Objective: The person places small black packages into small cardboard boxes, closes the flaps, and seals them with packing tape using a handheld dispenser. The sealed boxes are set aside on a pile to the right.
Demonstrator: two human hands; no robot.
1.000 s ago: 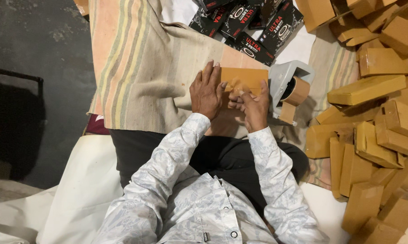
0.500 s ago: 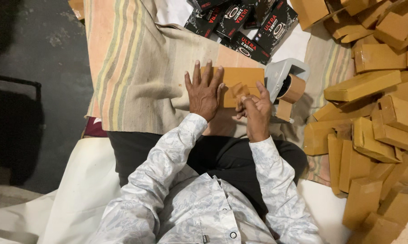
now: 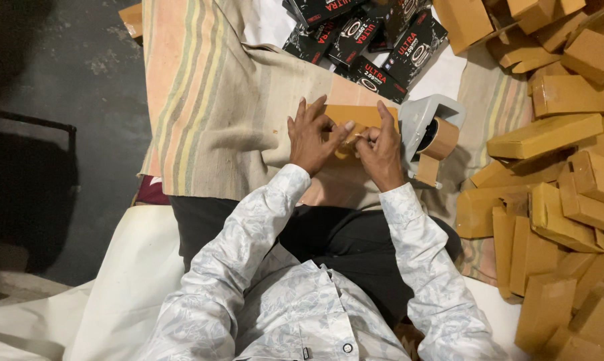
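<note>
A flat brown cardboard parcel (image 3: 355,115) lies on the striped cloth (image 3: 208,100) in front of me. My left hand (image 3: 312,137) rests on its left part with fingers spread and bent. My right hand (image 3: 381,150) presses on its right part, fingers curled at the near edge. Both hands meet over the parcel's middle, hiding most of it. A grey tape dispenser (image 3: 430,134) with a brown tape roll stands just right of my right hand.
Several black printed boxes (image 3: 369,40) lie beyond the parcel on a white sheet. A large heap of brown wrapped parcels (image 3: 556,174) fills the right side. Dark floor lies to the left, white cloth near my lap.
My left hand went from lying flat on the parcel to fingers bent and lifted. Both hands shifted slightly closer together over the parcel.
</note>
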